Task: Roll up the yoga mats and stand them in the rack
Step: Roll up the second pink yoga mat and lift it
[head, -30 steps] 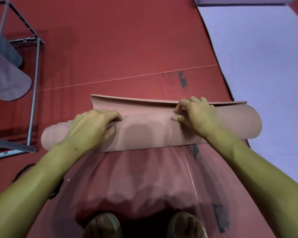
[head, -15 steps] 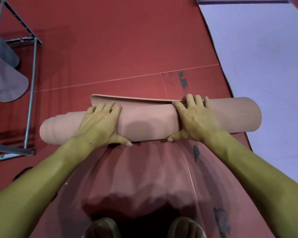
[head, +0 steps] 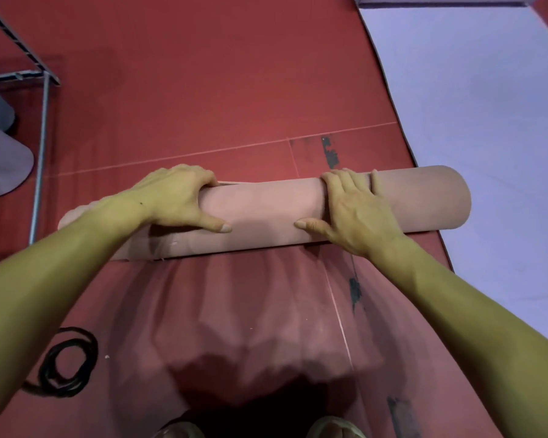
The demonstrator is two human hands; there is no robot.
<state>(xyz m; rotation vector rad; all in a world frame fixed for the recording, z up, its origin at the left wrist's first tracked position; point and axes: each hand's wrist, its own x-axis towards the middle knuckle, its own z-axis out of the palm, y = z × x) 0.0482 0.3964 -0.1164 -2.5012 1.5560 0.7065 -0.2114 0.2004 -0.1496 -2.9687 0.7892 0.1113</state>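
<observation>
A pink yoga mat (head: 266,213) lies rolled into a thick tube across the red floor in front of me. My left hand (head: 178,197) grips the roll left of its middle, fingers curled over the far side and thumb on the near side. My right hand (head: 355,207) lies on the roll right of its middle, fingers over the top and thumb stretched left along it. Only a thin lip of the mat's loose end shows beyond my left fingers. The metal rack (head: 41,121) stands at the far left with a grey rolled mat (head: 0,165) in it.
A lavender mat (head: 487,121) lies flat on the floor to the right, touching the roll's right end. A coil of black cord (head: 67,361) sits on the floor at the lower left. My feet (head: 336,429) show at the bottom edge.
The loose flap that stuck out beyond the roll has been wound in, leaving a nearly closed tube. My left hand went from flat on top to curled round the roll.
</observation>
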